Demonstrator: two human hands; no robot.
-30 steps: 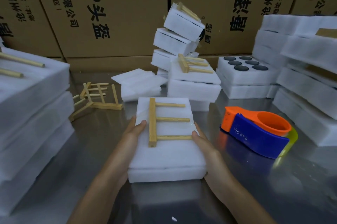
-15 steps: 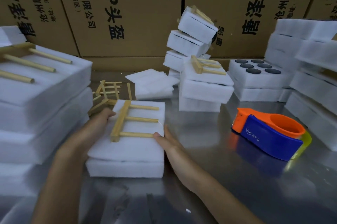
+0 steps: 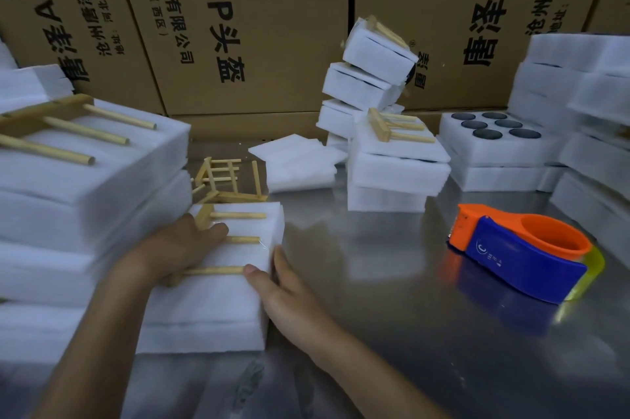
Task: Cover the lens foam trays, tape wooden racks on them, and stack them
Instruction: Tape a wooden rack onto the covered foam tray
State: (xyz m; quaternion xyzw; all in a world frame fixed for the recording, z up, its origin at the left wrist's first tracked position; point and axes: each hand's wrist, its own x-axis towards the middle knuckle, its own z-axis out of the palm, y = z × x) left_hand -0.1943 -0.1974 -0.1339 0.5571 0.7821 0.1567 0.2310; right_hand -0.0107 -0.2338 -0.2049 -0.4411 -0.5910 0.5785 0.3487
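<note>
The covered foam tray (image 3: pixel 218 302), with a wooden rack (image 3: pixel 225 241) taped on top, lies on the steel surface (image 3: pixel 392 333) right beside the tall stack of finished trays (image 3: pixel 85 200) at the left. The left hand (image 3: pixel 180 244) rests on the rack, its grip loose; the right hand (image 3: pixel 286 292) presses straight fingers against the tray's right edge, thumb on top. The orange-and-blue tape dispenser (image 3: pixel 521 251) sits well apart at the right.
</note>
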